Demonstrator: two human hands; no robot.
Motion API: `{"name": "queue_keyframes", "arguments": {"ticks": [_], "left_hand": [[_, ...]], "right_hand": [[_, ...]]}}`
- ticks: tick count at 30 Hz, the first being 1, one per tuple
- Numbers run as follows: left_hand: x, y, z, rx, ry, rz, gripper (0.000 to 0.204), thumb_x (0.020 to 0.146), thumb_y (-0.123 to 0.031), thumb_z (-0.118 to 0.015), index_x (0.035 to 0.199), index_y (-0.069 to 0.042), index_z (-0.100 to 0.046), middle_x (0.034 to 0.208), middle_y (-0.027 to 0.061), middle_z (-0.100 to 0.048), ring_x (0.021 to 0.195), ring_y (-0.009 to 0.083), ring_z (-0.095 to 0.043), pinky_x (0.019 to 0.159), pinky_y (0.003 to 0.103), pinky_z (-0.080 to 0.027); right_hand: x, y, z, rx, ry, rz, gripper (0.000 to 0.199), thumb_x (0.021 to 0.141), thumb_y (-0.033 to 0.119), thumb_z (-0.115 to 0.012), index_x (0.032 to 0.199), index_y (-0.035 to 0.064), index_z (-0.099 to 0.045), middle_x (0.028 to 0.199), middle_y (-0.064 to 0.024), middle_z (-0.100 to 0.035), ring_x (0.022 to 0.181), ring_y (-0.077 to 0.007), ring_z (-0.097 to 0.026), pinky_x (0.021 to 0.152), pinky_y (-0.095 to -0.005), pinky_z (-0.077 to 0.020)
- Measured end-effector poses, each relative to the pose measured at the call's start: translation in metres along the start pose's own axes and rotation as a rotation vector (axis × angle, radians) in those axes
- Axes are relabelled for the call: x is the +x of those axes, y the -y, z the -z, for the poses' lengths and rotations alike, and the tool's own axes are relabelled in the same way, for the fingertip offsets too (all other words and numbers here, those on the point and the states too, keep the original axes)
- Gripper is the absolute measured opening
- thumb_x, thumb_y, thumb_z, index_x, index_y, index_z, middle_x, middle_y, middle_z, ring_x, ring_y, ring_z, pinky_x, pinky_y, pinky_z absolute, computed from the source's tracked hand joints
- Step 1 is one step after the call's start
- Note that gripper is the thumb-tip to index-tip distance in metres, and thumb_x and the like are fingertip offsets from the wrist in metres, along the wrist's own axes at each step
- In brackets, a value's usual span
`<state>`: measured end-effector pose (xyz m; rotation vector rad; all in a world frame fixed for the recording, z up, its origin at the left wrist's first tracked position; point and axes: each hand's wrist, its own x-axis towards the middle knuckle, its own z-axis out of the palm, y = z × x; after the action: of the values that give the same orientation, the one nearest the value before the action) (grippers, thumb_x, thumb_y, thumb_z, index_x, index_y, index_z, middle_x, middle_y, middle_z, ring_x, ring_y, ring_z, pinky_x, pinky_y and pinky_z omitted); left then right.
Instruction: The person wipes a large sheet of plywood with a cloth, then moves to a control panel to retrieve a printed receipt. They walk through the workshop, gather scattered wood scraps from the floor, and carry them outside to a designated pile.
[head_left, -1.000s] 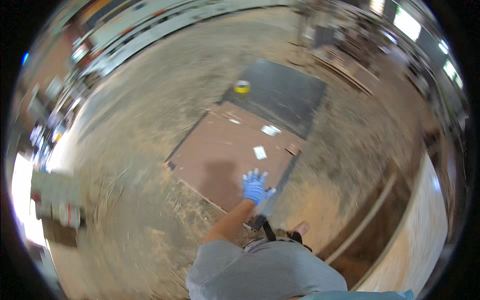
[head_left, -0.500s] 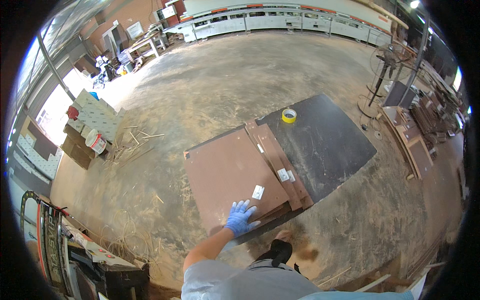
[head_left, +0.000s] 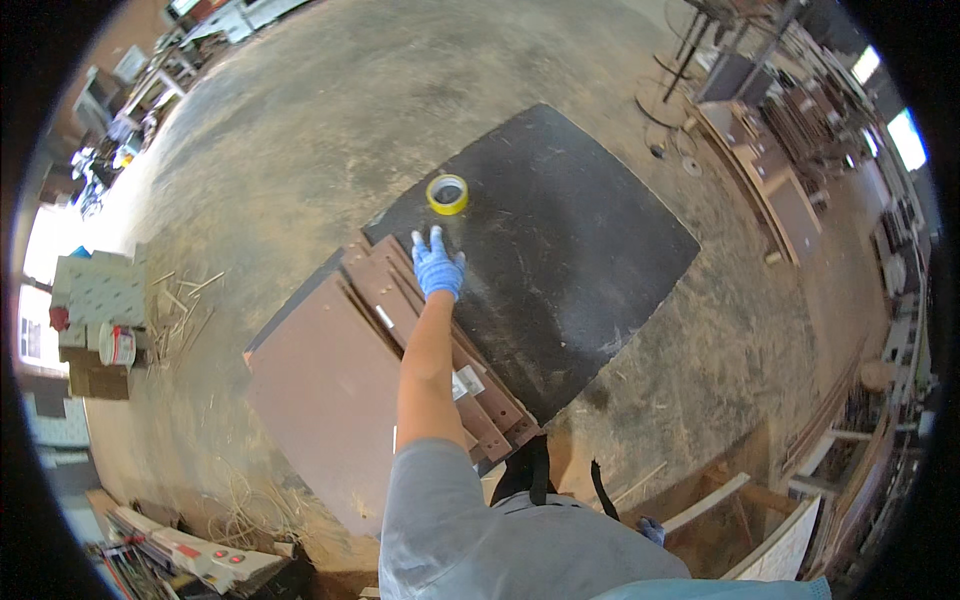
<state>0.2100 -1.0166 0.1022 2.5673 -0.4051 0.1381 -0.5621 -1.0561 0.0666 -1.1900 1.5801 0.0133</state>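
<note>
Listing from the left hand (head_left: 437, 268), taken as the clock's centre:

Left hand: blue glove with paler fingertips, fingers spread, nothing held; contact with the surface below cannot be told.

Yellow roll of adhesive tape (head_left: 452, 209): at twelve o'clock, just beyond the fingertips; flat on its side, probably so that it does not roll, and apart from the boards, perhaps to keep it within reach.

Large black rectangular sheet (head_left: 580, 230): bare part toward two and three o'clock; presumably laid as a base to keep boards off the gritty floor. Matt and scuffed, with pale dust along its edges.

Broad flat brown panel (head_left: 320, 390): between seven and eight o'clock; smooth, straight-edged.

Narrow brown board strips (head_left: 372, 283): between six and eight o'clock, side by side along the panel's edge, overlapping in places, seemingly grouped by shape; small dark holes at the near ends.

White paper label (head_left: 467, 382): six o'clock, on the strips.

Grey concrete floor (head_left: 300, 150): ten o'clock, dust-streaked.

Thin pale wooden sticks (head_left: 205, 285): nine o'clock, scattered.

Right hand (head_left: 652, 530): toward five o'clock, a small blue-gloved part showing; its grip cannot be told.
</note>
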Motion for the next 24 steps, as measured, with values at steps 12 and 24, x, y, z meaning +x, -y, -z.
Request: {"name": "queue_keyframes", "arguments": {"ticks": [12,24], "left_hand": [[0.106,-0.019,-0.06,0.25,0.228,-0.11,0.057,0.074,-0.027,-0.072,0.125,-0.011,-0.052,0.129,0.0184,-0.048,0.111,0.0344,-0.052,0.092,0.041,-0.045],[-0.1,-0.171,-0.104,0.231,-0.065,-0.577,0.024,0.086,-0.024,-0.056,0.105,-0.009,-0.053,0.1,0.0152,-0.057,0.085,0.0302,-0.058,0.072,0.041,-0.048]], "right_hand": [[0.037,0.035,0.029,-0.512,-0.031,-0.182,0.038,0.081,0.036,-0.056,0.105,0.0078,-0.064,0.095,-0.0136,-0.066,0.087,-0.0281,-0.062,0.077,-0.0356,-0.0481],[0.079,-0.003,0.031,-0.19,-0.073,-0.143,0.039,0.079,0.036,-0.055,0.104,0.0089,-0.066,0.105,-0.0128,-0.065,0.097,-0.0276,-0.061,0.084,-0.0402,-0.0457]]}}
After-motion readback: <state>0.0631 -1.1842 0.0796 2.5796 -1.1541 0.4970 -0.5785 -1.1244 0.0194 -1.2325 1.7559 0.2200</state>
